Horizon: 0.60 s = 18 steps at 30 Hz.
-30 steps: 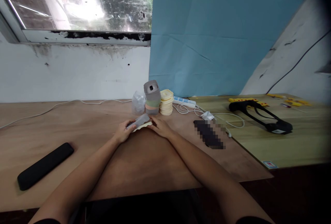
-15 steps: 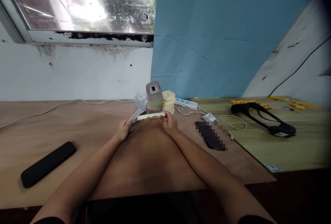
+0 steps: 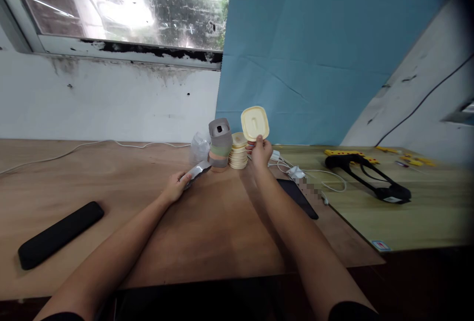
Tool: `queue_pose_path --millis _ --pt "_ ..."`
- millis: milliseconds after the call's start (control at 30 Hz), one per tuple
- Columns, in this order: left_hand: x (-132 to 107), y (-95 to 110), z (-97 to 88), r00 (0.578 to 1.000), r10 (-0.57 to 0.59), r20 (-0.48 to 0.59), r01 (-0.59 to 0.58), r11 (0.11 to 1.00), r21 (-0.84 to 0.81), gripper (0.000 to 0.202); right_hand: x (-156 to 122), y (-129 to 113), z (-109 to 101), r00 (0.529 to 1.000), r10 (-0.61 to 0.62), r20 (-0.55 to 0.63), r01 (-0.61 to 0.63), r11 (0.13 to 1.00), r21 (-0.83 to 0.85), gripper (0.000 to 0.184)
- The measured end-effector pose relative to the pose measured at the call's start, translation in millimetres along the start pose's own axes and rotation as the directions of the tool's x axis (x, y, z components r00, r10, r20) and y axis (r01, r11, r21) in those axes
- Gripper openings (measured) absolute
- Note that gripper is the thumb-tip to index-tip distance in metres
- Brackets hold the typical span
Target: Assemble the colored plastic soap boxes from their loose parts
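Observation:
My right hand (image 3: 261, 152) pinches a cream square lid (image 3: 255, 123) with rounded corners, raised upright so that its flat face shows. Just below and left of it stands a stack of cream lids (image 3: 238, 158). Low over the table, my left hand (image 3: 177, 186) is closed on a grey plastic piece (image 3: 196, 172), tilted and seen nearly edge-on; its full shape cannot be made out. Beyond that piece rises a stack of grey, green and peach plastic parts (image 3: 219, 138), the top one with a dark hole in it. A clear plastic bag (image 3: 200, 147) sits left of this stack.
A black case (image 3: 61, 234) lies on the wooden table (image 3: 207, 242) at left. To the right are a dark flat device (image 3: 298, 197), white cables (image 3: 333, 173), a black strapped headset (image 3: 370, 178) and yellow pieces (image 3: 411, 158). A blue sheet (image 3: 296, 54) covers the back wall.
My right hand has lifted the cream lid up and to the right, away from the grey piece, and turned it upright. My left hand still holds the grey piece. The view has shifted slightly.

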<state>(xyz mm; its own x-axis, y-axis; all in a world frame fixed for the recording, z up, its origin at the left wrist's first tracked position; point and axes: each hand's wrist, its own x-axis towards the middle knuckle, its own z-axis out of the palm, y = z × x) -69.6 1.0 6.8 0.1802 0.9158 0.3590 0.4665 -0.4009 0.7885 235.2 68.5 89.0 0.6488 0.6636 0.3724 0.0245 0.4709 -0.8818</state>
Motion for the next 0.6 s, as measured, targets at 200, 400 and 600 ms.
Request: queue_pose_path --millis 200,400,600 --pt "-2 3 -0.9 0.999 -0.014 0.03 0.014 1.0 0.008 0.053 8 6 21 0.968 0.216 0.126 -0.214 0.976 -0.03 0.029" --pt "-2 3 -1.5 0.999 -0.008 0.034 0.006 0.999 0.042 0.05 12 1 27 0.937 0.313 0.152 -0.301 0.948 -0.1 0.023" --pt "-3 3 -1.1 0.998 -0.023 0.056 0.022 1.0 0.017 0.05 17 3 20 0.943 0.311 0.121 -0.294 0.945 -0.144 0.018"
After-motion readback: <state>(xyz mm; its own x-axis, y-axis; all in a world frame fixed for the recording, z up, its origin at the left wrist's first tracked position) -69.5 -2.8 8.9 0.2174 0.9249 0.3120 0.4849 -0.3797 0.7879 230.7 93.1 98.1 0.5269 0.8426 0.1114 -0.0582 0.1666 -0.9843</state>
